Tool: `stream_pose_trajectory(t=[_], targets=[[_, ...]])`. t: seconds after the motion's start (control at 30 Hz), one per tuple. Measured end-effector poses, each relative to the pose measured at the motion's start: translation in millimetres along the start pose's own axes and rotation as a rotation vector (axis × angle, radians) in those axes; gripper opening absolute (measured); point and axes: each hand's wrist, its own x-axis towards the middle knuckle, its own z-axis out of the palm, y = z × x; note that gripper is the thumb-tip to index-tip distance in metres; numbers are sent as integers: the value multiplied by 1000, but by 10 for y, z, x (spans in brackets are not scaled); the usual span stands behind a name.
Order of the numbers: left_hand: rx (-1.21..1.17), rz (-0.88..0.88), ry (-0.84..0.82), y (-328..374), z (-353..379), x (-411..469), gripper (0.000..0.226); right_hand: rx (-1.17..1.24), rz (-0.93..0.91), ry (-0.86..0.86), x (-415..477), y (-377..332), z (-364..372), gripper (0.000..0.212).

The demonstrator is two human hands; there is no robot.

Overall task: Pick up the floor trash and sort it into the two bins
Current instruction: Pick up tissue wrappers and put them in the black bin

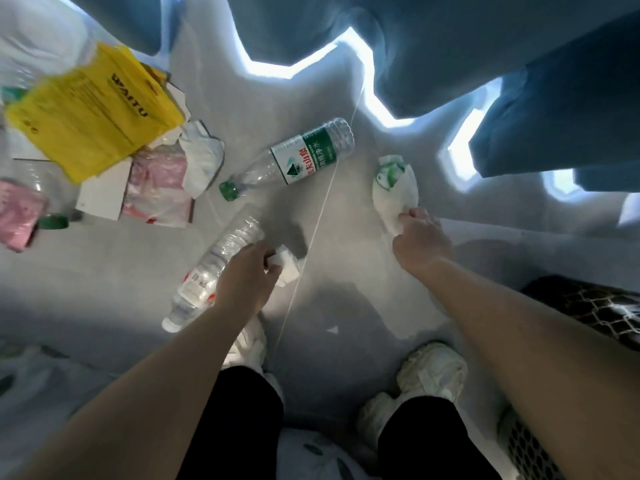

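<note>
Both hands are down at the floor (346, 271) now, and the green-labelled bottle (294, 162) lying on its side in the middle is the marker for everything else. Nearer the person from it, the left hand (247, 277) closes its fingers on a white crumpled tissue (287, 266), right beside a clear bottle with a white cap (216, 268) that lies flat under the wrist. To the right of the green-labelled bottle, the right hand (417, 239) pinches the near end of a white wad with green print (393, 190) — the wad touches the floor. Left of the bottle sits a heap: a yellow bag (93, 112) on top, white cardboard (104, 195), a pink-tinted plastic bag (159, 181) and another white tissue (202, 155). White shoes (431, 372) stand nearest the person — a thin white cord (311, 237) runs across the floor past the bottle.
</note>
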Motion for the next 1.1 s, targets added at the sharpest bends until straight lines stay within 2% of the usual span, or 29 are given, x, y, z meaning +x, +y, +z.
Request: stream_pose_trajectory(t=[0.13,0.4,0.57,0.67,0.7,0.8,0.93,1.1], targets=[[-35,-24,73,-124,-513,-76,4,29,-92,45,-326,-357,-67,42],[7,-122,176,-317,-1158,156,19,6,-173,10,-691,-965,-124,42],[-239,-362,209,-312,-1121,606,25,30,-135,14,-670,-1068,103,41],[-417,-521,223,-324,-1023,805,18,21,-137,-27,-653,-1043,273,41],[-480,-555,230,-335,-991,859,12,21,-139,-41,-658,-1028,319,41],[-568,-624,248,-341,-952,966,14,11,-164,-67,-682,-969,402,40],[-454,-595,305,-254,-1034,871,26,15,-185,-73,-731,-869,349,38],[-271,-462,306,-82,-1186,355,22,53,-168,-44,-891,-667,65,41]])
